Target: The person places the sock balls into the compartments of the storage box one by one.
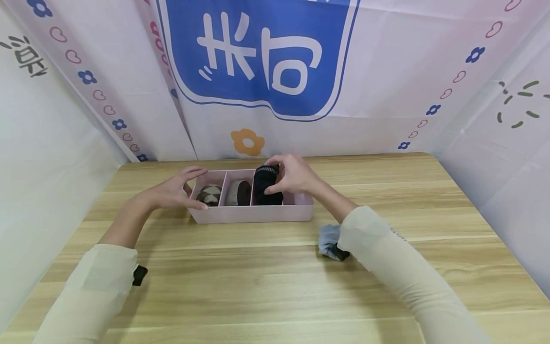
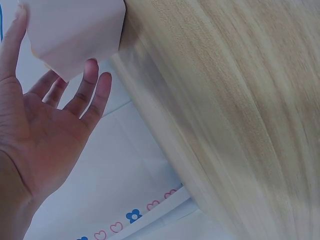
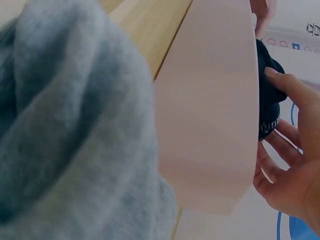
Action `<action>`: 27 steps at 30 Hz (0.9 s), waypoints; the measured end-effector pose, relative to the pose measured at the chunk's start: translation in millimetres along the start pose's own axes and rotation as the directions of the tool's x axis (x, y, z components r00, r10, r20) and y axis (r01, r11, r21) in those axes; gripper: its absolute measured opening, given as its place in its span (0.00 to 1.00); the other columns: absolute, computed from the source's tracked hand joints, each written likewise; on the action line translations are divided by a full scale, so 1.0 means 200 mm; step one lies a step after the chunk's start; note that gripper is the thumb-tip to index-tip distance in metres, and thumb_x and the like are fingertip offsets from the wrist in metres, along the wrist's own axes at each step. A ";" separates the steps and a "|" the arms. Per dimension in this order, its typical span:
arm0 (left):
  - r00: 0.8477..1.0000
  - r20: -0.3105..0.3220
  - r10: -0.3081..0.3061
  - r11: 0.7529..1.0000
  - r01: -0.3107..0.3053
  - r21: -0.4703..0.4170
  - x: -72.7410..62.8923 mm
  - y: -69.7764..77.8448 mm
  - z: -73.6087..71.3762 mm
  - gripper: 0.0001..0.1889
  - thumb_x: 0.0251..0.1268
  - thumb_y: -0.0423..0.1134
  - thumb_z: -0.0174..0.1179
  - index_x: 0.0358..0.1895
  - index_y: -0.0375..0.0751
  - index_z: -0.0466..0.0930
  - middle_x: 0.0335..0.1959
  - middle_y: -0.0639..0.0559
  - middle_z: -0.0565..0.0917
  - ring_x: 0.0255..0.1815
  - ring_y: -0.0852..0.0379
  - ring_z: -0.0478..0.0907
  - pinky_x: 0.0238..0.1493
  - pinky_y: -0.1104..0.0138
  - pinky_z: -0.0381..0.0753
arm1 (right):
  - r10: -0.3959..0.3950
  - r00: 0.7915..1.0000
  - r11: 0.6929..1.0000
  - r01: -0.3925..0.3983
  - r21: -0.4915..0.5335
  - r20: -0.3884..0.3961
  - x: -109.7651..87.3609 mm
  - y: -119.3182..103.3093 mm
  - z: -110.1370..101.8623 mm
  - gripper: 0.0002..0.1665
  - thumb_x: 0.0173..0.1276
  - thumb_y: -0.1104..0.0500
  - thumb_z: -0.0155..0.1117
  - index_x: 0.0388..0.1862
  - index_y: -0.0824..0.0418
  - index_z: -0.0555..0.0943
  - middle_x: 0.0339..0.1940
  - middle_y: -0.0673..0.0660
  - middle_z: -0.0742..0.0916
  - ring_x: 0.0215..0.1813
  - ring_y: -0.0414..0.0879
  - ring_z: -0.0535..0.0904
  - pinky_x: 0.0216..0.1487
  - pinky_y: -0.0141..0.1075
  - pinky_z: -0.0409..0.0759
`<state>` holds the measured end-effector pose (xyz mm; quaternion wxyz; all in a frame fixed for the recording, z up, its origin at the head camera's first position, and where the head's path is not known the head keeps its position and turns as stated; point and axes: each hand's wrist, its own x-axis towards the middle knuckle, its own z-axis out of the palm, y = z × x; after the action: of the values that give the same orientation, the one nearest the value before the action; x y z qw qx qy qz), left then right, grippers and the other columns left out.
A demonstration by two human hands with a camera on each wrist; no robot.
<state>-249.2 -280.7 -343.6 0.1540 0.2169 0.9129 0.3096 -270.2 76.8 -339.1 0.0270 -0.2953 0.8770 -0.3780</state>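
Note:
A pale pink divided storage box (image 1: pixel 253 215) stands near the table's back edge. My left hand (image 1: pixel 176 191) spans its left end, thumb at the front rim and fingers at the back; in the left wrist view the palm stays off the box wall (image 2: pixel 82 35). Between thumb and fingers, my right hand (image 1: pixel 296 177) pinches a rolled black sock (image 1: pixel 265 184) with a pale striped band, partly down in a right-of-middle compartment. Further left, separate compartments hold a checkered rolled sock (image 1: pixel 209 195) and a grey-and-brown one (image 1: pixel 238 193). The right-end compartment is partly covered by my right hand.
A bundled blue-grey sock (image 1: pixel 328 239) with a dark part lies on the wooden table (image 1: pixel 240 286), beside my right sleeve; it looms large and blurred in the right wrist view. Printed white cloth (image 1: pixel 365 134) hangs behind the table and at both sides.

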 end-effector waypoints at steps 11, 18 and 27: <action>1.000 0.004 0.000 1.000 0.000 0.002 0.00 0.00 0.00 0.56 0.57 0.43 0.77 0.83 0.33 0.50 0.82 0.32 0.48 0.47 0.47 0.78 0.46 0.59 0.78 | 0.032 0.998 0.986 -0.024 -0.167 0.045 -0.01 -0.02 0.04 0.41 0.48 0.49 0.89 0.61 0.60 0.84 0.44 0.54 0.89 0.37 0.43 0.84 0.43 0.36 0.82; 1.000 0.001 0.007 1.000 -0.007 -0.015 -0.01 0.00 0.00 0.55 0.58 0.43 0.77 0.83 0.33 0.50 0.82 0.32 0.47 0.48 0.46 0.78 0.47 0.58 0.78 | 0.051 0.995 0.966 -0.029 -0.257 0.081 0.02 -0.02 0.07 0.41 0.48 0.47 0.89 0.60 0.60 0.84 0.51 0.55 0.89 0.49 0.47 0.83 0.53 0.42 0.81; 1.000 0.001 0.004 1.000 -0.004 -0.003 -0.01 -0.01 0.00 0.55 0.59 0.45 0.77 0.83 0.34 0.50 0.82 0.32 0.47 0.47 0.46 0.78 0.45 0.61 0.78 | 0.061 0.987 0.957 -0.016 -0.289 0.150 0.03 -0.01 0.09 0.42 0.53 0.47 0.87 0.64 0.60 0.82 0.61 0.56 0.87 0.64 0.51 0.80 0.64 0.45 0.78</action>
<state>-247.1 -283.1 -344.3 0.1543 0.2189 0.9118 0.3113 -268.7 60.8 -350.1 0.0605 -0.3078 0.9232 -0.2219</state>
